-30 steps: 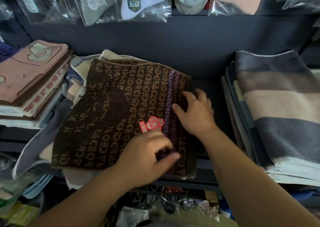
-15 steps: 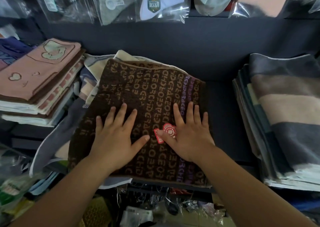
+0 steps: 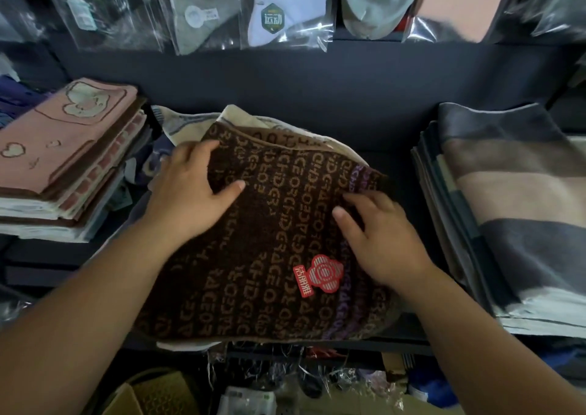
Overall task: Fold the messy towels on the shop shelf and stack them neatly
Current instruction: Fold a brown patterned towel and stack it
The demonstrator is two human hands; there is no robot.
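A folded dark brown towel [image 3: 272,224] with orange lettering and a red flower label [image 3: 322,276] lies on top of a messy pile of cream and blue towels [image 3: 187,122] in the middle of the shelf. My left hand [image 3: 190,189] lies along the towel's left edge, with its thumb spread onto the brown cloth and its fingers reaching to the far left corner. My right hand [image 3: 377,233] rests on the towel near its right edge, fingers bent and their tips on the cloth. Neither hand lifts the towel.
A neat stack of pink and brown towels [image 3: 63,160] stands at the left. A stack of grey and beige striped towels [image 3: 513,205] stands at the right. Bagged socks [image 3: 272,11] hang above. Boxes and plastic packets [image 3: 241,395] lie below the shelf edge.
Both hands have moved from the near middle of the brown towel outward, the left to the far left edge and the right to the right edge. The towel has stayed put.
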